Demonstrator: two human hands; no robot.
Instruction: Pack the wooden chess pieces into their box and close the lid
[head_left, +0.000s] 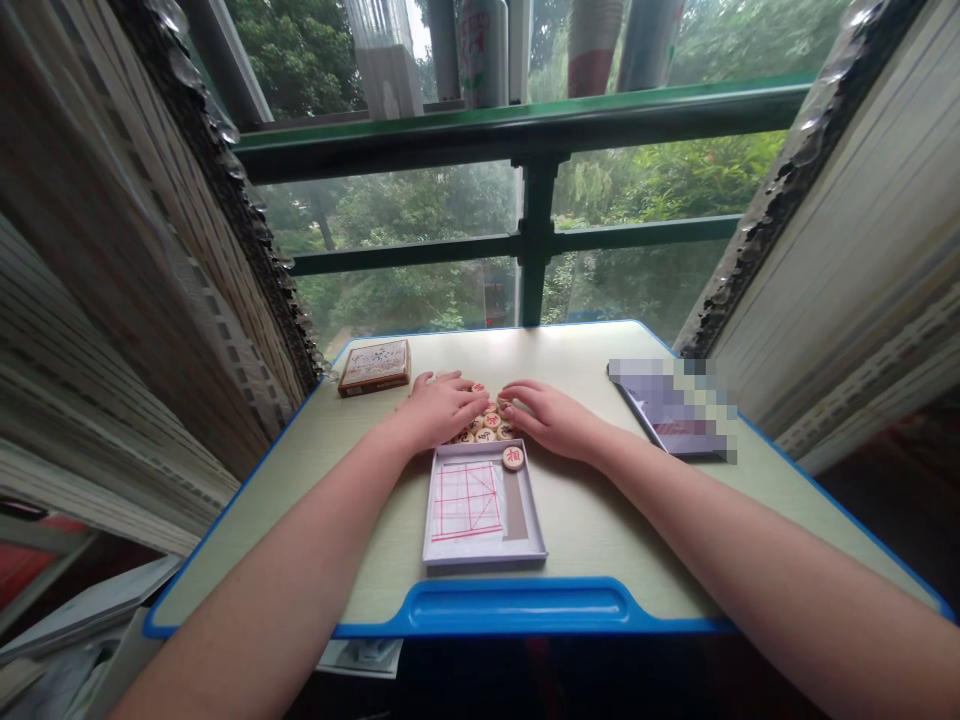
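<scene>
Both hands rest around a cluster of round wooden Chinese chess pieces (487, 421) with red and dark characters. My left hand (444, 408) lies over the pieces on the left side, fingers stretched out and covering some of them. From the right, my right hand (551, 415) touches the edge of the cluster with its fingers bent but apart. Just below the pieces is a shallow white box tray (536, 520). Inside it lies a folded paper board (465, 500) with red grid lines. One piece with a red character (512, 458) sits in the tray's upper right corner.
A brown printed box lid (375, 367) lies at the back left of the blue-edged table (360, 560). On the right is a tablet-like flat object (667, 410), partly pixelated. Curtains hang on both sides, and a green window railing (525, 125) stands behind.
</scene>
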